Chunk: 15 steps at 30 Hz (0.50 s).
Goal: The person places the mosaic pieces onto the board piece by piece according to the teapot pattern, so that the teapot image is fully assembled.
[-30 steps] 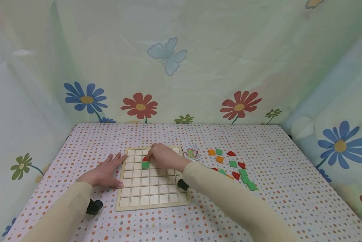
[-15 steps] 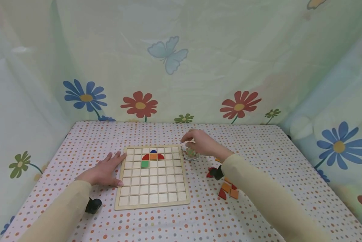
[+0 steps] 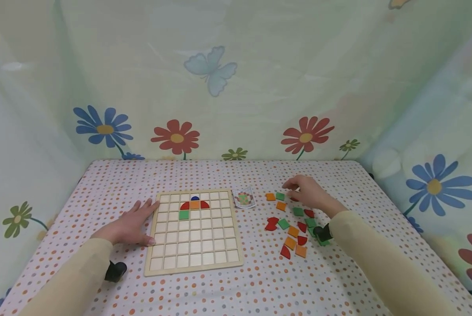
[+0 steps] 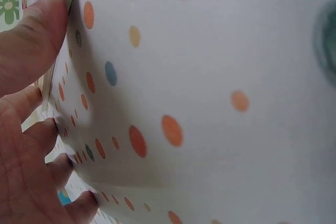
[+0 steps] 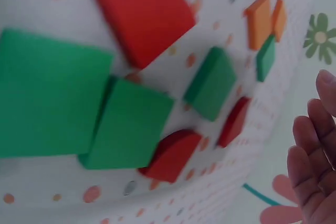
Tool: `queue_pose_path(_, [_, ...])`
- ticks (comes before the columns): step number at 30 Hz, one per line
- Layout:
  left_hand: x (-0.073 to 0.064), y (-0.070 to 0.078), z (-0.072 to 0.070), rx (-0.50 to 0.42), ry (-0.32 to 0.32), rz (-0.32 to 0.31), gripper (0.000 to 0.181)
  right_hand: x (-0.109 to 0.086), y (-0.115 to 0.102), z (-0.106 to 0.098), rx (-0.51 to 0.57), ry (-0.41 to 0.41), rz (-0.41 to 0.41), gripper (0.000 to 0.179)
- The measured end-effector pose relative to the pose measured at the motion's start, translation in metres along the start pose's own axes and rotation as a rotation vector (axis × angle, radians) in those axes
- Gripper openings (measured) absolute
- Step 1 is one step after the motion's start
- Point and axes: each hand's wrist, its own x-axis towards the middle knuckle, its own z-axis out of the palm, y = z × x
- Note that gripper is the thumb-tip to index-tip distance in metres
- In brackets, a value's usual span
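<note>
A wooden grid board [image 3: 194, 266] lies on the dotted tablecloth, left of the middle. Near its top sit a blue half-round piece [image 3: 195, 198], an orange square [image 3: 194, 205] between two red quarter-round pieces [image 3: 184, 205], and a green square [image 3: 184, 214] below the left one. My left hand [image 3: 127, 224] rests spread, with thumb and fingertips at the board's left edge. My right hand [image 3: 309, 193] hovers over the upper right of the loose pieces, fingers loosely bent and holding nothing. Green squares [image 5: 128, 124] and red quarter-rounds [image 5: 144, 19] lie under the wrist in the right wrist view.
Loose orange squares [image 3: 290, 242], red quarter-rounds [image 3: 285, 252] and green squares [image 3: 298, 211] lie scattered right of the board. A small patterned card [image 3: 244, 198] lies by the board's upper right corner. A flowered cloth [image 3: 236, 109] hangs behind the table.
My right hand has left the board and moved right, past the card, to the loose pieces. The pieces it covered on the board now show. My left hand stays at the board's edge.
</note>
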Motion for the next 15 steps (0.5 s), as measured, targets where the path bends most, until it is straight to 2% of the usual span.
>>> queue_pose_path(4, [0.000,-0.003,0.002,-0.010,0.008,-0.008,0.108,0.005,0.010,0.007,0.006,-0.006,0.047,0.027])
queue_pose_path(11, [0.001,-0.005,0.004,-0.026,0.010,-0.016,0.109,0.017,0.013,0.019,0.043,-0.039,0.138,0.033])
queue_pose_path(15, [0.002,-0.003,0.003,-0.018,0.008,-0.012,0.109,0.023,0.016,0.024,0.014,-0.042,0.139,0.034])
